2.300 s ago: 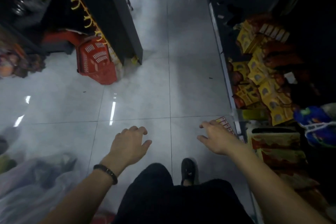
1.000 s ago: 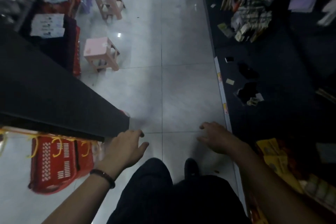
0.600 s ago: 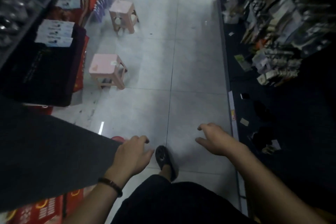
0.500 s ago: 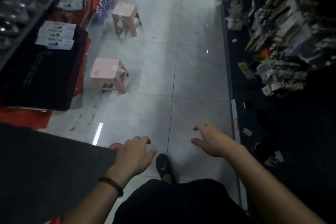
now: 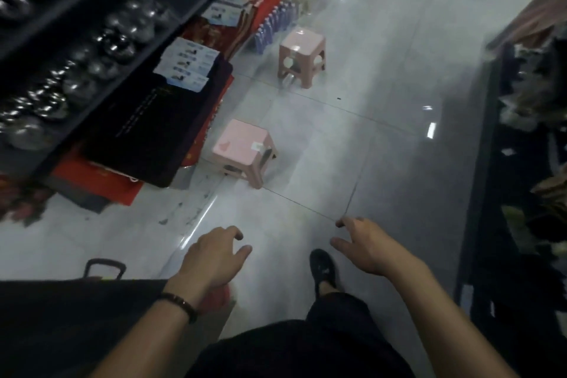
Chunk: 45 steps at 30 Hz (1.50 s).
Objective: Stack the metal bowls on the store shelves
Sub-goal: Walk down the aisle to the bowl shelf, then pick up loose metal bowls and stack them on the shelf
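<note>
Store aisle, glossy grey tile floor, dim and motion-blurred. Left hand and right hand are both out in front, fingers loosely curled, holding nothing. Dark bracelet on the left wrist. One black shoe sits below and between the hands, mid-stride by the look of it.

Metal bowls sit on the dark shelves ahead-left, well apart from both hands. None is in hand.

Judgement: the step is the approach; no stacking has started as far as this shows. To do it well:
- Close in on the shelf bay.
- Steer round the near pink stool, which stands just off the shelf foot.
- Square up to the bowl row before reaching.
- Take each bowl by the rim and nest like sizes.

Counts:
- Two hands, both empty.
- Two pink stools, counting the far pink stool.
- One shoe in view.
- One row of small bottles at the shelf foot.
- Bowls on at least two tiers, too blurred to count singly.
</note>
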Each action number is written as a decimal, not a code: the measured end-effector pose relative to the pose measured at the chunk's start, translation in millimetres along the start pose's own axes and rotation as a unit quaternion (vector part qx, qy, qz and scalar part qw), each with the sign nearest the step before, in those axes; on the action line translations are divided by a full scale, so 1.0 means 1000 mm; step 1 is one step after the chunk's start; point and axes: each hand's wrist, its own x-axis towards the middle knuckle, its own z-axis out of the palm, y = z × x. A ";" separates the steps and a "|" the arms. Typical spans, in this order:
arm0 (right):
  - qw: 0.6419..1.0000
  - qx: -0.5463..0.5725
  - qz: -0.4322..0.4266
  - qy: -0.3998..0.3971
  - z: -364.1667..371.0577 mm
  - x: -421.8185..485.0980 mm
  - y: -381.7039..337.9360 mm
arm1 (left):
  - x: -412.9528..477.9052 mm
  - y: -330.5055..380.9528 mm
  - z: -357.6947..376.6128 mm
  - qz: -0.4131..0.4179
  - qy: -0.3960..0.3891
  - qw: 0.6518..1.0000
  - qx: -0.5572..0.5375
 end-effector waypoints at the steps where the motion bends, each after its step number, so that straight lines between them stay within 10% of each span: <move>1: 1.000 -0.008 -0.015 -0.006 -0.019 0.021 -0.005 | 0.011 0.003 -0.011 -0.018 -0.001 1.000 -0.012; 16: 0.953 -0.176 -0.227 -0.097 -0.149 0.290 -0.236 | 0.148 -0.092 -0.146 -0.221 0.082 0.963 -0.129; 45: 0.922 -0.201 -0.293 -0.154 -0.225 0.633 -0.616 | 0.385 -0.355 -0.418 -0.283 0.087 0.950 -0.096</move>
